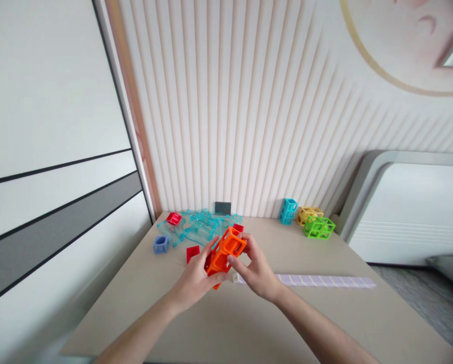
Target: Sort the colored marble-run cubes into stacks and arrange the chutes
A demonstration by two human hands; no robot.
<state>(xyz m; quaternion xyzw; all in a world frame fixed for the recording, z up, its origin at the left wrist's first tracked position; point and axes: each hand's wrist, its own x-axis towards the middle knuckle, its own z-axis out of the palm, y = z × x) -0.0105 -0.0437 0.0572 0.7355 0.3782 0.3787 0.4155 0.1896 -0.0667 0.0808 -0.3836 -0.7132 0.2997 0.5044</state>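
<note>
Both my hands hold an orange open-frame cube block (226,251) just above the beige table (218,323). My left hand (196,281) grips its lower left side, fingers curled round the frame. My right hand (254,268) closes on its right side, thumb on the front and fingers over the top. A small white piece (235,277) shows just below my right thumb.
A heap of clear blue pieces (198,226) lies behind the hands with red cubes (173,218) (192,252) and a blue-grey cube (161,244). At the back right stand blue (288,211), yellow (309,214) and green (319,227) frame cubes. A strip of pale lilac squares (324,281) lies to the right.
</note>
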